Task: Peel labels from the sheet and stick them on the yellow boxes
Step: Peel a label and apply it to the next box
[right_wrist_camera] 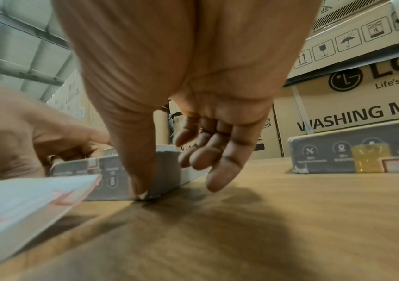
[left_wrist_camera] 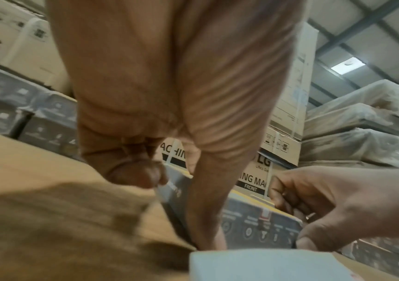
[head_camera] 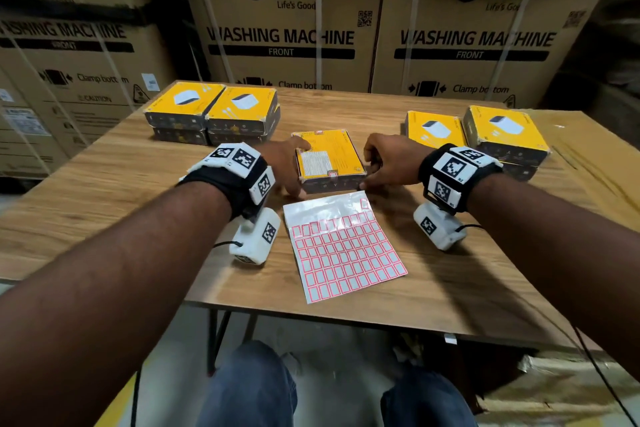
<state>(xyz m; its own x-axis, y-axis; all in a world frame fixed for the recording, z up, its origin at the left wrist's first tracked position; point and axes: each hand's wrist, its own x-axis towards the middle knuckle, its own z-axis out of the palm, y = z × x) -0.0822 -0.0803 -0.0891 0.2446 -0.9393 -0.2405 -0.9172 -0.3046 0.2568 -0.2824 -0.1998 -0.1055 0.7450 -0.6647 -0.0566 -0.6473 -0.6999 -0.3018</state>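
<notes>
Head view, centre: our left hand (head_camera: pixel 282 163) gripped the box (head_camera: pixel 332 149); our right hand (head_camera: pixel 391 159) hung loose, thumb touching it, above the sheet (head_camera: pixel 346 253).

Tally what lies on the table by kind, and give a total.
Yellow boxes: 8 (4 stacked left, 1 centre, 3 right)
Label sheet: 1
Total: 9

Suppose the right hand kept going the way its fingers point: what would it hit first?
Most likely the middle yellow box: the right hand points at its right side, thumb already touching its near corner.
</notes>
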